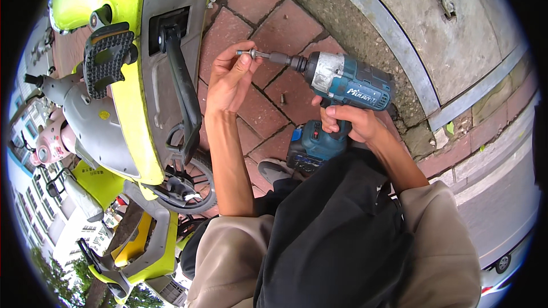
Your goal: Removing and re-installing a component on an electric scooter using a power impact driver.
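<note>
My right hand (357, 121) is wrapped round the handle of a teal cordless impact wrench (354, 82), which points left. Its blue-and-black battery (315, 145) hangs below the grip. A long bit adapter (278, 57) extends from the chuck toward my left hand (228, 82). Between thumb and forefinger, that hand pinches a small bolt with a washer (252, 53) at the end of the adapter. Whether the bolt is seated on the adapter is hard to tell. On the red paving below lies another small bolt (282, 98).
A yellow-green and grey electric bike (128, 80) lies tipped over at my left, with its black pedal (105, 60) and a dark metal arm (182, 85) jutting out. Other bikes (137, 228) stand beyond it. A metal-edged concrete slab (422, 28) is at the far right.
</note>
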The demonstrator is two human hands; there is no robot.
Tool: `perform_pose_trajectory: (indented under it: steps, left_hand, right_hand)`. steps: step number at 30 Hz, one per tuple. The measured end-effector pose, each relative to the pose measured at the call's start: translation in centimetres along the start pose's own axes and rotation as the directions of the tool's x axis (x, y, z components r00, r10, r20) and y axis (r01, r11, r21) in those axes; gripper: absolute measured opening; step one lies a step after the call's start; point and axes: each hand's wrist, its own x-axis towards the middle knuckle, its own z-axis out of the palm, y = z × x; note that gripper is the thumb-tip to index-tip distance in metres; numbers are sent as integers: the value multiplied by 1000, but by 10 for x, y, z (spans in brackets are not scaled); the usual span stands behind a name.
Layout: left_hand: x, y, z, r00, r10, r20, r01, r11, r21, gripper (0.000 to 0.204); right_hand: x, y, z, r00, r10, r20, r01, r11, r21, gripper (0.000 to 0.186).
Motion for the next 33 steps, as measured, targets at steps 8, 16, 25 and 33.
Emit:
perform_pose_trajectory:
  steps: [8, 16, 25, 33]
  left_hand:
    - [1, 6, -17, 990, 137, -24, -136, 990, 28, 28]
    - [18, 17, -16, 961, 158, -229, -223, 929, -295, 20]
    - [40, 42, -37, 937, 207, -280, -284, 920, -271, 20]
    - [47, 45, -24, 895, 238, -378, -375, 861, -345, 23]
  right_hand:
    - [29, 11, 7, 997, 10, 78, -23, 985, 170, 28]
    - [97, 22, 25, 978, -146, 147, 128, 983, 131, 26]
    - [140, 16, 40, 955, -254, 153, 230, 961, 155, 22]
    - [153, 18, 33, 953, -245, 176, 211, 959, 190, 20]
